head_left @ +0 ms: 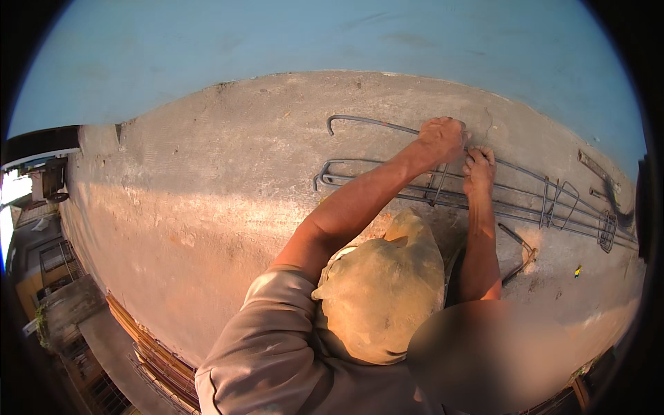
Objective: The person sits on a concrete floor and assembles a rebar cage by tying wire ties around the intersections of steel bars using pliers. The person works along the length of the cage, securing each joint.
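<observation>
A long reinforcing bar (373, 123) with a hooked left end lies along the far side of a steel rebar cage (512, 187) on the concrete. My left hand (444, 137) is closed around this bar, near a rectangular stirrup (438, 185). Just right of it, my right hand (478, 168) has its fingers curled and pinched at the bar, by the stirrup's corner. What those fingertips hold is too small to make out. More stirrups (553, 206) hang round the cage's bars to the right, with several bunched (607, 232) near the far right end.
Khaki cloth (384, 290), knee-like, rises below my hands. A bent dark metal piece (517, 252) lies near my right forearm, with a small yellow object (577, 272) beyond. Short pipes (593, 166) lie at right. A blue wall (311, 41) borders the floor; rusty rods (149, 349) run lower left.
</observation>
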A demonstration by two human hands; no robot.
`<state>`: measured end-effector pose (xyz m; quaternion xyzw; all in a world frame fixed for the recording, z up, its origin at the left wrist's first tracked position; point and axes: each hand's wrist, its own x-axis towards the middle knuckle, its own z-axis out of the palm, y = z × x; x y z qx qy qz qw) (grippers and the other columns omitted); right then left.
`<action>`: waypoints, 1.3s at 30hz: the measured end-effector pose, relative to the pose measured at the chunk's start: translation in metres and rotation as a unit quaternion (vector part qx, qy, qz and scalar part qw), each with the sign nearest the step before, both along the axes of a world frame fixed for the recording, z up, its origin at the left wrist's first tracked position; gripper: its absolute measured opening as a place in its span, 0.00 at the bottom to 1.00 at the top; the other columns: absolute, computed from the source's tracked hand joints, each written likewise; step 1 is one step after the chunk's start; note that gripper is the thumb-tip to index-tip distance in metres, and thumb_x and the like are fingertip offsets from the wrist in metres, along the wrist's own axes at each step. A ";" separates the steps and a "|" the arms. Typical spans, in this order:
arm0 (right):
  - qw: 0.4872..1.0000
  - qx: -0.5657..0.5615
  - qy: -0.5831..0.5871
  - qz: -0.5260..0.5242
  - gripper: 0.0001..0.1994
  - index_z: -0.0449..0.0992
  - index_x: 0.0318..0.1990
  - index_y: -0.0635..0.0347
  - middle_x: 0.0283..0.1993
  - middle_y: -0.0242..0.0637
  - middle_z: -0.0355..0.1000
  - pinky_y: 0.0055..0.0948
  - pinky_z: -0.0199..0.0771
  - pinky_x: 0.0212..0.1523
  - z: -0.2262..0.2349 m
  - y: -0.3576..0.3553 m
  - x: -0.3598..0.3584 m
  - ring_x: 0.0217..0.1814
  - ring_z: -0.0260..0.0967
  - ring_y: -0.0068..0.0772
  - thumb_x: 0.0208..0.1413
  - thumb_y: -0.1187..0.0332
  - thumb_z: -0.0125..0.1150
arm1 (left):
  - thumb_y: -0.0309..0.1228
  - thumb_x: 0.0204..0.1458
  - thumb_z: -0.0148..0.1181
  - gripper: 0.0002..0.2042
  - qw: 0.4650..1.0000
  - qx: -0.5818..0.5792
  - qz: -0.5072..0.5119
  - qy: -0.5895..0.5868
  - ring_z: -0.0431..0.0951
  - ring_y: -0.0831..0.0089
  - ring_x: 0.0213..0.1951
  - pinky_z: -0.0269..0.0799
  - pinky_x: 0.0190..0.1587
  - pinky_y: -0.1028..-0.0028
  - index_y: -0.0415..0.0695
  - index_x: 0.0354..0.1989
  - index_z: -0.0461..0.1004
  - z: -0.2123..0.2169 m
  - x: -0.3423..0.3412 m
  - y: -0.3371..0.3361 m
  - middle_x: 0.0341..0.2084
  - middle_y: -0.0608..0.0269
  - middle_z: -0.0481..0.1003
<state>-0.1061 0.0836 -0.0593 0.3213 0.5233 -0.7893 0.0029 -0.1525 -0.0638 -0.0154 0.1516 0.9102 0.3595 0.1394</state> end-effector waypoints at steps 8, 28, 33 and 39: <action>0.998 -0.028 0.054 -0.010 0.06 0.67 0.35 0.59 0.29 0.35 0.68 0.23 0.65 0.21 -0.009 0.001 0.004 0.24 0.63 0.21 0.57 0.80 0.57 | 0.53 0.58 0.52 0.26 0.980 -0.070 -0.119 -0.141 0.80 0.61 0.32 0.74 0.37 0.60 0.40 0.42 0.81 -0.031 -0.034 -0.012 0.28 0.54 0.79; 0.989 -0.056 0.139 0.006 0.06 0.64 0.36 0.58 0.28 0.36 0.71 0.38 0.83 0.39 -0.009 0.001 0.012 0.29 0.73 0.29 0.59 0.80 0.54 | 0.43 0.54 0.64 0.16 0.922 0.127 -0.074 -0.359 0.72 0.76 0.23 0.62 0.20 0.75 0.40 0.34 0.82 0.011 -0.042 -0.040 0.26 0.62 0.80; 0.987 -0.079 0.142 -0.001 0.06 0.65 0.36 0.58 0.28 0.36 0.71 0.37 0.83 0.39 -0.008 0.000 0.010 0.30 0.74 0.30 0.59 0.80 0.54 | 0.37 0.53 0.65 0.16 0.889 0.194 -0.044 -0.413 0.77 0.74 0.27 0.67 0.24 0.77 0.36 0.43 0.80 0.001 -0.050 -0.051 0.33 0.58 0.82; 0.990 -0.049 0.131 0.017 0.06 0.65 0.35 0.58 0.30 0.37 0.71 0.33 0.79 0.34 -0.006 0.004 0.008 0.27 0.71 0.28 0.60 0.78 0.56 | 0.26 0.51 0.64 0.13 0.911 0.156 -0.029 -0.381 0.78 0.75 0.26 0.67 0.23 0.78 0.33 0.44 0.79 0.009 -0.048 -0.040 0.33 0.56 0.82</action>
